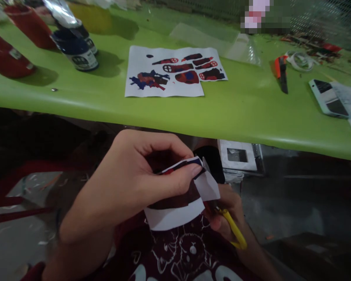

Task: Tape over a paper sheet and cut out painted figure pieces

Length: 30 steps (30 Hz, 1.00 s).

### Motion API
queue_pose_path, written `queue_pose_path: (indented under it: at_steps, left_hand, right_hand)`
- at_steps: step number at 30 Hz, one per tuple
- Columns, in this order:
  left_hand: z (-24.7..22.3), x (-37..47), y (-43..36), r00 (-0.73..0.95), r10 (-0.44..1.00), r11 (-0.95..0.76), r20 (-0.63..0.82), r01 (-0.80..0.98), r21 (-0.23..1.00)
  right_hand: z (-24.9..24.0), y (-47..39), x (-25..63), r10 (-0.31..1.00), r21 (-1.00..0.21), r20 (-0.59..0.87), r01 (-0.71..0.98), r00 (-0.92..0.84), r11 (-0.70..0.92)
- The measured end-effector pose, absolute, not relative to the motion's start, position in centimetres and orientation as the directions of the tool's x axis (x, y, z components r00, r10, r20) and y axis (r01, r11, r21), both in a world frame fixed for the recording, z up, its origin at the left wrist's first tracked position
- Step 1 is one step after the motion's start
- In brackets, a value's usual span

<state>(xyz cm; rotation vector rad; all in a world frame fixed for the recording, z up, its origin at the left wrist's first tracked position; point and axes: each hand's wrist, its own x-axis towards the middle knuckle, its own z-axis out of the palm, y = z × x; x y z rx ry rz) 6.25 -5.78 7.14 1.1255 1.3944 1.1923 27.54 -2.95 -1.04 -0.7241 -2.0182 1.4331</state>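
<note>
Between the thumb and fingers of my left hand (146, 175) is pinched a small piece of white paper (175, 214) with dark red, black and blue printing. My right hand (228, 199), partly behind the paper, grips scissors (235, 234) by their yellow handle. The tip of a blade shows at the paper's upper right edge, where a white strip hangs off to the side. Most of the blades are hidden by the paper. On the green table (169, 113) lies a larger printed sheet (134, 70) with several dark red, black and blue shapes.
Red containers (8, 58) and dark blue paint jars (78, 50) stand at the table's left. To the right lie an orange box cutter (281, 72), a tape roll (301, 61) and a phone (329, 97). Clear plastic (204, 39) lies behind the sheet.
</note>
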Motion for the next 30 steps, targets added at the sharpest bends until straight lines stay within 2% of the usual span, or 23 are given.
queue_pose_path:
  at_steps: [4, 11, 15, 30]
  left_hand:
    - [7.19, 6.46, -5.69, -0.157, 0.986, 0.070, -0.054, 0.101, 0.992]
    - [7.16, 6.54, -5.79, -0.184, 0.982, 0.071, -0.048, 0.119, 0.990]
    - [7.14, 6.37, -5.61, -0.125, 0.991, 0.062, -0.045, 0.134, 0.989]
    - [6.92, 6.36, -5.36, -0.130, 0.990, 0.084, -0.061, 0.181, 0.980]
  right_hand:
    - [-1.26, -3.04, 27.63, 0.727, -0.978, 0.158, -0.002, -0.668, 0.211]
    - [-1.37, -2.96, 27.61, 0.723, -0.974, 0.181, -0.020, -0.666, 0.225]
    - [-1.44, -2.87, 27.60, 0.729, -0.971, 0.199, -0.032, -0.656, 0.236]
    - [-0.97, -2.91, 27.09, 0.763, -0.966, 0.196, 0.014, -0.615, 0.259]
